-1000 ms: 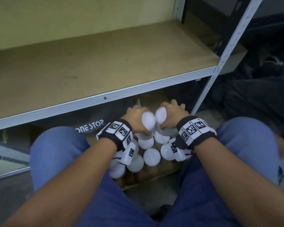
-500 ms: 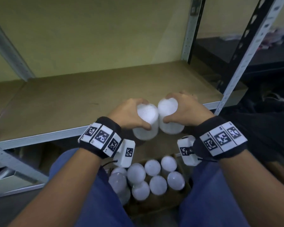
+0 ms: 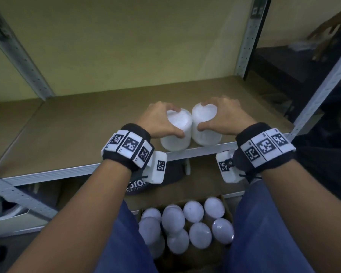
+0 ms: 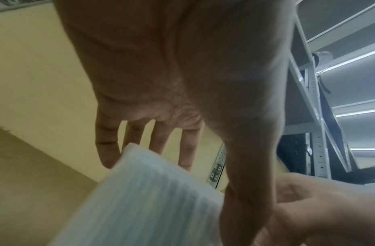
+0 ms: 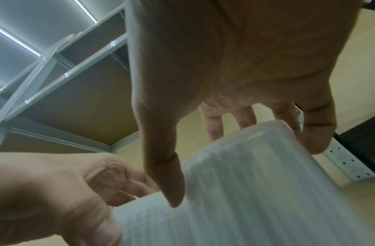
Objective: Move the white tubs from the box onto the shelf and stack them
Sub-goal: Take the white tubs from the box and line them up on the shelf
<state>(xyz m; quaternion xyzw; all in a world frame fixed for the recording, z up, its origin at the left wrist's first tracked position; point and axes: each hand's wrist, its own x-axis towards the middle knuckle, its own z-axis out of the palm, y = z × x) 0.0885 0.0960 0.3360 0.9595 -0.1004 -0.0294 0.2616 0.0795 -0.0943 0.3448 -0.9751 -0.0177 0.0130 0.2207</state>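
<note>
tubs first: your left hand (image 3: 161, 123) grips one white tub (image 3: 176, 134) from above, thumb on the near side and fingers curled over the far rim, and your right hand (image 3: 222, 117) holds a second tub (image 3: 205, 127) the same way. both tubs sit at centre frame, touching each other, at the front edge of the shelf (image 3: 67, 134); whether they rest on the board yet you cannot tell. that top grip probably suits setting them down upright for stacking. the head view alone shows the box (image 3: 227, 211) at lower centre with the remaining tubs (image 3: 193, 211) in it; the wrist views alone show your fingers (image 4: 107, 146) spread down each ribbed wall.
</note>
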